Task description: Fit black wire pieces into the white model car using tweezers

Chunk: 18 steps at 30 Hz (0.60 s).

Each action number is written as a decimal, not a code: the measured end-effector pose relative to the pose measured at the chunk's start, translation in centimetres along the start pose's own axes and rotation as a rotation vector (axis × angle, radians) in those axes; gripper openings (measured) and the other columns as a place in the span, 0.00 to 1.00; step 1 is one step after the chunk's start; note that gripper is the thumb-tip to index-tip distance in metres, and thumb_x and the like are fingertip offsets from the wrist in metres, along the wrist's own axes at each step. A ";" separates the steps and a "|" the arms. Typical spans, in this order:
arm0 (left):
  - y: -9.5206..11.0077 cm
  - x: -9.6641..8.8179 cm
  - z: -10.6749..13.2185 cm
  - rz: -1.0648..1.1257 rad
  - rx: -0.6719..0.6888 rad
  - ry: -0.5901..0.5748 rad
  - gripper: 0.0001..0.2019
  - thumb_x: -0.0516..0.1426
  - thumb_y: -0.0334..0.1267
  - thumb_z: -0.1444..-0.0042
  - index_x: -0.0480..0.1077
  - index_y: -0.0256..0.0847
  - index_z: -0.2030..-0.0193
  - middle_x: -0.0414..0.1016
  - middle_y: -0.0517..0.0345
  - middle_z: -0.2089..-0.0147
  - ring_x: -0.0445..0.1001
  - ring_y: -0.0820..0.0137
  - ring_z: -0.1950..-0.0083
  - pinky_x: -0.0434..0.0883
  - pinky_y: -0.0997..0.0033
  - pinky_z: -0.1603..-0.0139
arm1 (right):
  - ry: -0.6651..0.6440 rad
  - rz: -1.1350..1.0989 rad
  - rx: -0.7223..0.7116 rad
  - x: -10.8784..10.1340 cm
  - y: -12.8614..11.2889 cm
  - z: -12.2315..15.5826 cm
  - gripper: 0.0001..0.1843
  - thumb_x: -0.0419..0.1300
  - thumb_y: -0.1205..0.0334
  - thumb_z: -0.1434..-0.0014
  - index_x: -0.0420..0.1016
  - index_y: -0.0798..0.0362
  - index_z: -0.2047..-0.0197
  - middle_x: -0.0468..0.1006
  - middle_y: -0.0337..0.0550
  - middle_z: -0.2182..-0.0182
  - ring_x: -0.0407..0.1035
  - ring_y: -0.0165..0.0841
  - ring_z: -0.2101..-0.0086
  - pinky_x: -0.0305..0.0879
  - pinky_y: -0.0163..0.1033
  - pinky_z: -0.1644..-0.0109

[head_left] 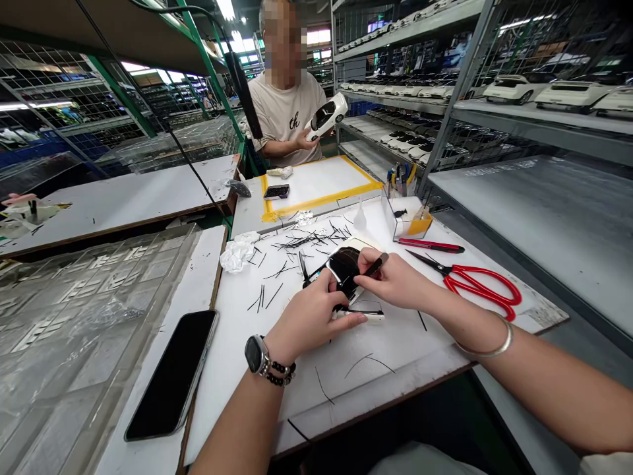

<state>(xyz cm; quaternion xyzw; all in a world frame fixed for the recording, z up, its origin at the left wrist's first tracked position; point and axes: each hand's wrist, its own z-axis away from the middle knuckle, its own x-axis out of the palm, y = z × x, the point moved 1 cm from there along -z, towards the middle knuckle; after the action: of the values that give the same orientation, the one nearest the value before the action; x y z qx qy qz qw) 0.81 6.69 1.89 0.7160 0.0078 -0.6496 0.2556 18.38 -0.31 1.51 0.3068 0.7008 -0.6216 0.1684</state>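
My left hand (309, 316) is closed round a white model car body with a black roof (345, 265), gripping it from the left on the white work board (277, 343). My right hand (395, 280) pinches a small dark tool (376, 264) against the top of the car. A black strip lies along the car's lower edge by my left thumb. Several thin black strips (306, 241) are scattered on the board beyond my hands.
Red scissors (475, 284) and a red-handled tool (430, 245) lie at the right. A phone (173, 376) lies at the left, crumpled tissue (238, 254) beyond it. A person across the table holds a white model car (326, 115). Shelves of white cars stand right.
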 end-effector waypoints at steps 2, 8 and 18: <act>0.0 0.0 0.0 0.002 0.004 0.005 0.20 0.52 0.57 0.42 0.74 0.43 0.62 0.59 0.57 0.59 0.66 0.72 0.66 0.70 0.69 0.64 | 0.000 -0.006 0.002 0.1 0.1 0.0 0.06 0.57 0.65 0.48 0.60 0.51 0.70 0.66 0.33 0.77 0.58 0.26 0.76 0.54 0.33 0.72; 0.1 0.0 0.0 -0.003 0.010 0.014 0.20 0.52 0.57 0.42 0.75 0.42 0.63 0.60 0.57 0.59 0.66 0.73 0.66 0.70 0.70 0.65 | 0.026 0.007 0.018 0.1 0.2 0.1 0.06 0.57 0.65 0.49 0.60 0.51 0.70 0.67 0.33 0.77 0.58 0.26 0.77 0.53 0.33 0.73; -0.1 0.2 0.0 -0.008 0.015 0.024 0.21 0.51 0.58 0.42 0.74 0.42 0.63 0.59 0.57 0.60 0.66 0.72 0.67 0.69 0.70 0.65 | 0.015 0.101 0.068 0.7 -1.0 -0.7 0.08 0.56 0.70 0.50 0.58 0.50 0.71 0.67 0.33 0.79 0.61 0.29 0.77 0.53 0.33 0.74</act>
<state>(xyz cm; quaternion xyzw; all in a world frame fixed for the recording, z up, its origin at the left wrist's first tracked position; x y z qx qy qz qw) 0.82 6.68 1.69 0.7256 0.0086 -0.6419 0.2476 17.36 0.47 1.98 0.3520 0.6640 -0.6335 0.1840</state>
